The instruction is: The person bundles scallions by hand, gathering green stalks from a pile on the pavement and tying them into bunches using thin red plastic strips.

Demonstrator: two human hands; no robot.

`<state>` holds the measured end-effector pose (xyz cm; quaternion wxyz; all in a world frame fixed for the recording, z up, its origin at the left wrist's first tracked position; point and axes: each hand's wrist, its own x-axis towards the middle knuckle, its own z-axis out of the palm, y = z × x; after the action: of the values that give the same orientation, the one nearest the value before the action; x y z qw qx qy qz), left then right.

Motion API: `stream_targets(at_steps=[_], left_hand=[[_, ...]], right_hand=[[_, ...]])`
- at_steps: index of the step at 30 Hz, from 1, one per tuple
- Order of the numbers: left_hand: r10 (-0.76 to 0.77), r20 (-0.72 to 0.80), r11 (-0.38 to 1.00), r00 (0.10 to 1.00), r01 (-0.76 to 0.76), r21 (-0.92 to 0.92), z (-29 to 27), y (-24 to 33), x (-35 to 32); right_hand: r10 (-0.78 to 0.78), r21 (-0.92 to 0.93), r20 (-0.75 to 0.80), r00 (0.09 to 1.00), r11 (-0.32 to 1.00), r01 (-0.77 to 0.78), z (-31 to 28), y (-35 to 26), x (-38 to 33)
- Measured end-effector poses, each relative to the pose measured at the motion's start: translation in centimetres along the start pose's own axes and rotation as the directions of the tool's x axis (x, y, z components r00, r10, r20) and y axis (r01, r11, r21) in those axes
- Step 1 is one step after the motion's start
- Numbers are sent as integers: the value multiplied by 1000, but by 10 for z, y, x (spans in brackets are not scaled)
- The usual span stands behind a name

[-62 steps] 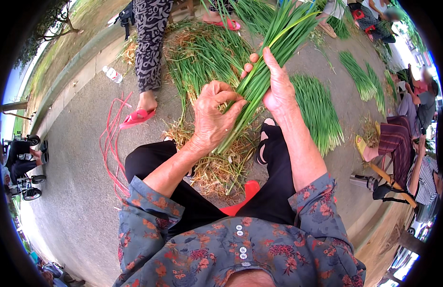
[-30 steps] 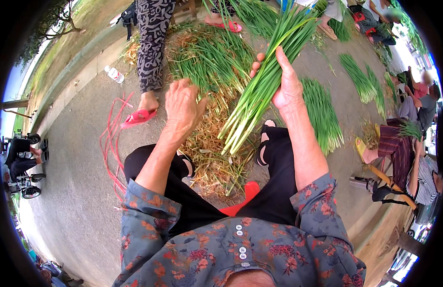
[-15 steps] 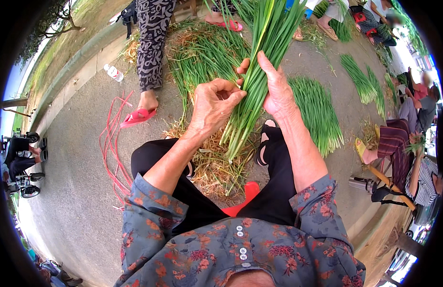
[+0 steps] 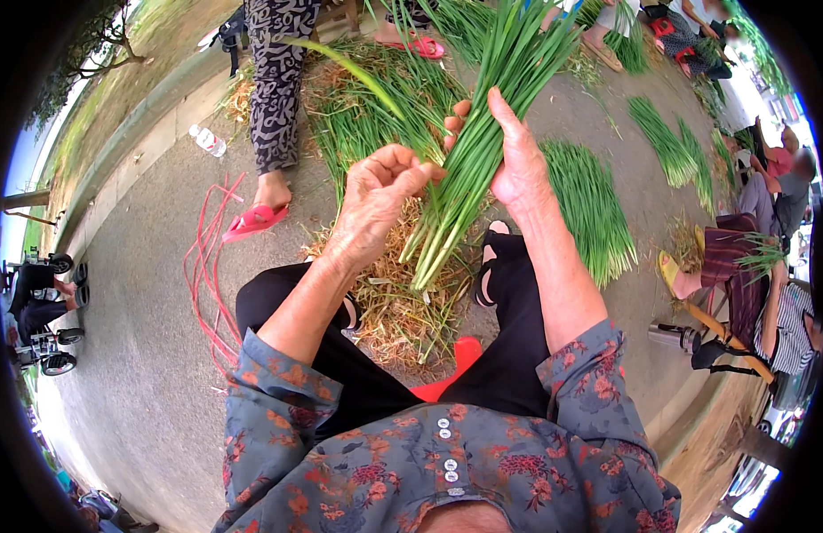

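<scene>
My right hand (image 4: 521, 164) is wrapped round a slanting bunch of long green chives (image 4: 469, 178), thumb on top, pale stem ends pointing down toward me. My left hand (image 4: 376, 200) is closed in a pinch beside the bunch's lower left side. A yellowed leaf (image 4: 354, 71) stretches up and left, its lower end running toward those pinched fingertips; the exact grip point is hard to see. Beyond the hands lies a loose heap of untrimmed chives (image 4: 367, 107). Straw-like trimmings (image 4: 398, 311) cover the ground between my feet.
A neat pile of chives (image 4: 589, 209) lies to the right, with smaller bundles (image 4: 665, 142) farther off. Red cord (image 4: 203, 258) and a plastic bottle (image 4: 207, 140) lie on the left. A person's pink-sandaled foot (image 4: 256, 220) stands near the heap. Other people sit at the right.
The yellow leaf, earlier lying along the bunch, now swings out to the left over the heap. My left hand has shifted slightly left, away from the bunch, which stays in my right hand.
</scene>
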<state>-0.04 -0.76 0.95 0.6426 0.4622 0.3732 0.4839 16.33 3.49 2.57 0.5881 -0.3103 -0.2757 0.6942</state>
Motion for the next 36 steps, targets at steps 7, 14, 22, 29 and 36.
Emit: stream_targets(at_steps=[7, 14, 22, 29, 36], left_hand=[[-68, 118, 867, 991, 117, -484, -11, 1, -7], [-55, 235, 914, 970, 144, -380, -16, 3, -13], [-336, 105, 940, 936, 341, -32, -31, 16, -19], [-243, 77, 313, 967, 3, 950, -44, -1, -24], [197, 173, 711, 965, -262, 653, -1, -1, -7]], right_hand=[[-79, 13, -42, 996, 997, 80, -18, -13, 8], [-127, 61, -28, 992, 990, 128, -34, -24, 11], [-216, 70, -93, 972, 972, 223, -61, -47, 13], [-296, 97, -30, 955, 950, 297, -74, -67, 5], [-213, 160, 99, 972, 968, 196, -48, -55, -1]])
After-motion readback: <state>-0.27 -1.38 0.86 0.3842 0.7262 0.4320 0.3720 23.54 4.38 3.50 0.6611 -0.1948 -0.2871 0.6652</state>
